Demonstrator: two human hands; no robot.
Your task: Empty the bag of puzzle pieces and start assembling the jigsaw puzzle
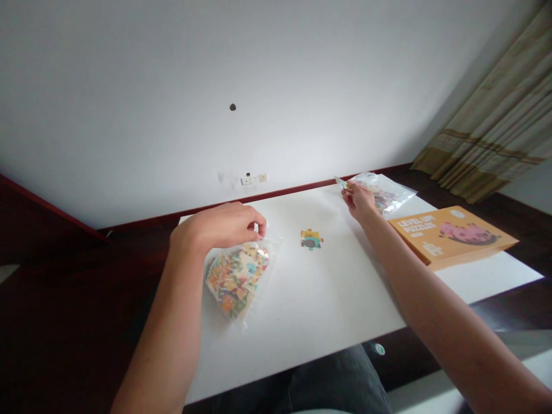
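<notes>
Under left hand (224, 225): bag of puzzle pieces (237, 276), top pinched shut-fingered. At right hand (359, 200): second bag (383, 192), corner gripped. Bag-sorting step; opening needs two-handed pull.

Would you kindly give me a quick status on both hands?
Left hand pinching near puzzle bag. Right hand gripping far bag. Loose puzzle piece between; orange box beside.

Left hand (222, 225) curled with fingers (257, 225) pinched; right hand (359, 201) reaches far forward, fingers closed.
</notes>
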